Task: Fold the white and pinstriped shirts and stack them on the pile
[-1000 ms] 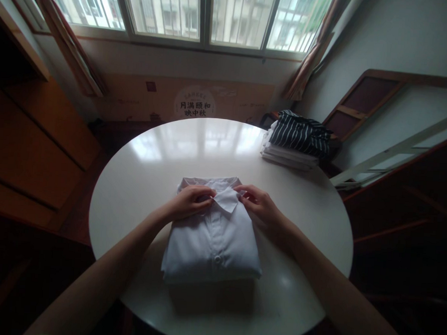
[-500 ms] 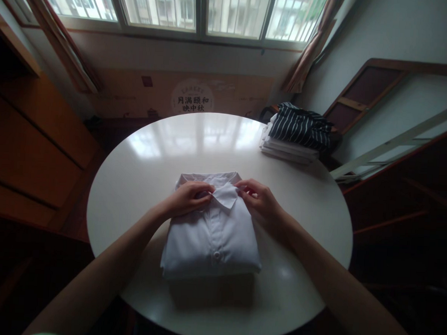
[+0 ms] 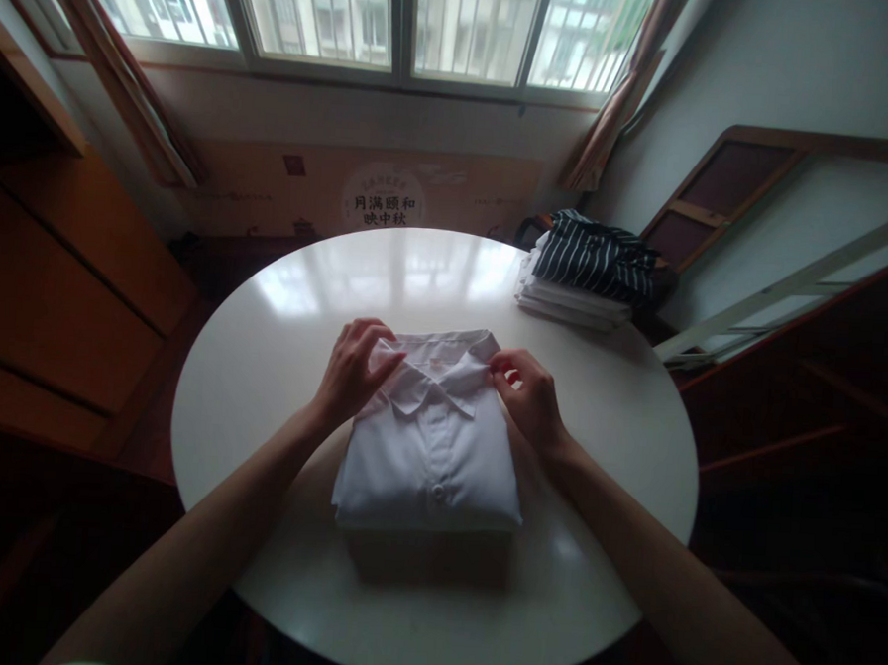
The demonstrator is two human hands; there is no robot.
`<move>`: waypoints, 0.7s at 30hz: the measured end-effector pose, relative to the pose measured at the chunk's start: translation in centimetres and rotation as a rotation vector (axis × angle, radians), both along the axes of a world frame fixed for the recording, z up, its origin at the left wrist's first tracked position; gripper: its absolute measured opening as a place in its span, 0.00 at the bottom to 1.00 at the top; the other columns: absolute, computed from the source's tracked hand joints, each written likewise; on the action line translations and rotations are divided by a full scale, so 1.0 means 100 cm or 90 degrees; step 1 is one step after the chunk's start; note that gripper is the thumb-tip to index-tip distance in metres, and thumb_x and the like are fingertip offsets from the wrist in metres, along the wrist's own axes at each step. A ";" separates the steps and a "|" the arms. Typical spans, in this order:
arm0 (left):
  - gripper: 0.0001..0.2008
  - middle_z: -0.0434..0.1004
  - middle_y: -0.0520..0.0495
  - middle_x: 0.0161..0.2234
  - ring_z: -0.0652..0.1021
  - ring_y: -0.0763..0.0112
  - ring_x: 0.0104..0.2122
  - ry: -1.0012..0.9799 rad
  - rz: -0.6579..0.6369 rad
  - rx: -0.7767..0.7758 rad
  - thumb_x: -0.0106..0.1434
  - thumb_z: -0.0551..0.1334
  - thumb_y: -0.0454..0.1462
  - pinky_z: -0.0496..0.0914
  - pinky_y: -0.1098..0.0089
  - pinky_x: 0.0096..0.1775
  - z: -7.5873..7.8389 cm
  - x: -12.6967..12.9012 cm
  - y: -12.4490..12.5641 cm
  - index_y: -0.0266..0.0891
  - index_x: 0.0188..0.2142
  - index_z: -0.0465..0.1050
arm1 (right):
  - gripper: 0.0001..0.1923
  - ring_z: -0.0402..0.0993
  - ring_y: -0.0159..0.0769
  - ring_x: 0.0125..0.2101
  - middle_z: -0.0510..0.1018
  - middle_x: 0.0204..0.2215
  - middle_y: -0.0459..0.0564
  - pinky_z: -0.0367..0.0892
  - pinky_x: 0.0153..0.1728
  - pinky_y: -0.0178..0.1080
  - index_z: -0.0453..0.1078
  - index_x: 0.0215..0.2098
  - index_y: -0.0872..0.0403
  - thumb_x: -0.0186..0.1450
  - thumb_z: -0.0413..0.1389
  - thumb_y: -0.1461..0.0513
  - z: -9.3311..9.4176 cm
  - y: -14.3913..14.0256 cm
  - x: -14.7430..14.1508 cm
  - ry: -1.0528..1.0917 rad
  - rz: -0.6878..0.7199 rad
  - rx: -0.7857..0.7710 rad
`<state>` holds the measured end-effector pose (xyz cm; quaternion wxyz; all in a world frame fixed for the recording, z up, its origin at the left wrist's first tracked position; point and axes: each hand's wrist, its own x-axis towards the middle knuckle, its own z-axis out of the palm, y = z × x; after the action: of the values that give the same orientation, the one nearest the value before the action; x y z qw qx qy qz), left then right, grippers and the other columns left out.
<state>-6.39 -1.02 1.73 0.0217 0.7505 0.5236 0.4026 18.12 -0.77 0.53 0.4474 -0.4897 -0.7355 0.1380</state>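
A folded white button-up shirt (image 3: 437, 461) lies on the round white table (image 3: 263, 383), its collar (image 3: 442, 377) toward the far side and both collar points lying over the front. At the collar's left shoulder is my left hand (image 3: 354, 366), thumb and fingers closed on the cloth there. Opposite it, my right hand (image 3: 528, 392) pinches the right edge of the collar between thumb and fingertips. One button (image 3: 438, 491) shows low on the shirt's front placket.
Toward the table's far right edge sits a stack of folded white clothes (image 3: 571, 304), topped by a black-and-white striped garment (image 3: 597, 256). Beyond the table are a printed panel (image 3: 258, 189) and a window (image 3: 319, 18). A wooden cabinet (image 3: 66, 283) stands on the left.
My hands have moved apart, from the collar's front to its two sides. The collar now lies spread with both points showing. The shirt has shifted slightly away from me.
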 end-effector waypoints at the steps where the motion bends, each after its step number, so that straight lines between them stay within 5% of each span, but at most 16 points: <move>1: 0.12 0.68 0.45 0.36 0.69 0.68 0.37 -0.025 0.053 -0.001 0.58 0.54 0.44 0.63 0.68 0.41 0.001 -0.002 0.001 0.38 0.33 0.67 | 0.03 0.67 0.32 0.27 0.71 0.29 0.48 0.66 0.27 0.35 0.66 0.28 0.53 0.56 0.50 0.65 -0.002 0.002 0.001 -0.001 -0.010 -0.012; 6: 0.20 0.66 0.51 0.20 0.66 0.72 0.22 -0.027 0.200 -0.189 0.60 0.47 0.48 0.58 0.72 0.27 0.008 -0.012 0.002 0.39 0.19 0.62 | 0.07 0.68 0.32 0.24 0.72 0.30 0.50 0.65 0.26 0.35 0.65 0.32 0.55 0.54 0.51 0.63 -0.008 0.008 0.004 0.023 -0.087 -0.117; 10: 0.24 0.65 0.51 0.19 0.67 0.71 0.22 0.040 0.157 -0.309 0.58 0.46 0.53 0.55 0.72 0.25 0.007 -0.012 0.003 0.39 0.17 0.60 | 0.09 0.68 0.34 0.25 0.73 0.26 0.49 0.63 0.28 0.36 0.65 0.35 0.54 0.56 0.49 0.60 -0.005 0.007 0.005 0.002 -0.109 -0.187; 17: 0.21 0.69 0.49 0.26 0.70 0.67 0.27 0.026 0.164 -0.382 0.54 0.49 0.54 0.60 0.70 0.29 0.001 -0.012 0.006 0.39 0.29 0.64 | 0.20 0.66 0.33 0.22 0.71 0.19 0.47 0.58 0.25 0.34 0.61 0.19 0.52 0.63 0.38 0.54 0.001 0.002 0.007 -0.016 -0.044 -0.182; 21: 0.15 0.67 0.48 0.28 0.69 0.66 0.30 0.029 0.133 -0.376 0.55 0.51 0.49 0.63 0.67 0.33 -0.001 -0.013 0.009 0.38 0.27 0.63 | 0.15 0.66 0.34 0.24 0.71 0.22 0.48 0.60 0.27 0.35 0.62 0.22 0.53 0.60 0.44 0.53 0.002 0.004 0.004 -0.010 -0.049 -0.206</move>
<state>-7.68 -0.16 1.62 0.1856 0.6628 0.6924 0.2166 18.56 -0.40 0.75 0.3618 -0.5840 -0.6880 0.2336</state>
